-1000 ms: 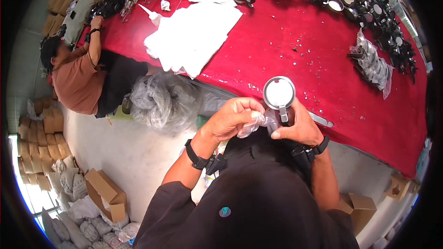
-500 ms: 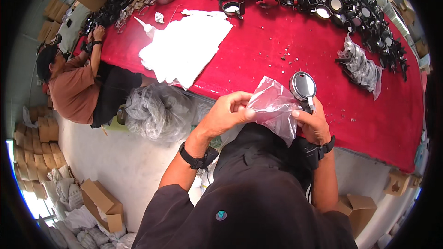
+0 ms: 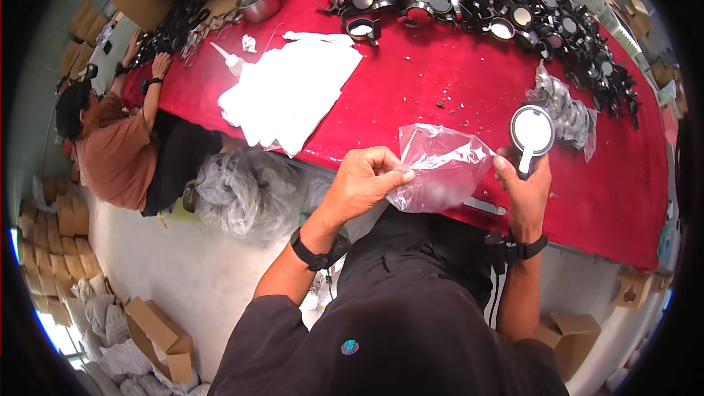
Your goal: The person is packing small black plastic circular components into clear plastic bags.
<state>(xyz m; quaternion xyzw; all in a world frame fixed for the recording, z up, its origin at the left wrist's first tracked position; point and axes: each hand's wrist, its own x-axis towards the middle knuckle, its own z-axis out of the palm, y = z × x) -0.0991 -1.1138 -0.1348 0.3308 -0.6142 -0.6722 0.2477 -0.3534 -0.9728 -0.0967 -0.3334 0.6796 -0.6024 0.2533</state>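
My left hand (image 3: 361,183) pinches the near left edge of a clear plastic bag (image 3: 444,169) between thumb and fingers. The bag is spread between my hands and looks flat, with nothing in it. My right hand (image 3: 529,194) grips a round lid-like piece (image 3: 532,130) with a shiny pale face, a dark rim and a short handle. It is held upright by the handle, beside the bag's right edge. The bag's right corner reaches my right thumb; whether it is pinched there I cannot tell.
Many similar round pieces (image 3: 440,1) lie heaped along the back of the red-covered table (image 3: 411,81). Wrapped ones (image 3: 563,106) lie at right. White sheets (image 3: 290,95), a squeeze bottle (image 3: 231,59) and a metal bowl (image 3: 259,3) are at left. A co-worker (image 3: 117,139) sits far left.
My right hand has moved right and slightly up with the round piece, whose face now looks bright. The bag is stretched out wider. The co-worker's hands have moved apart.
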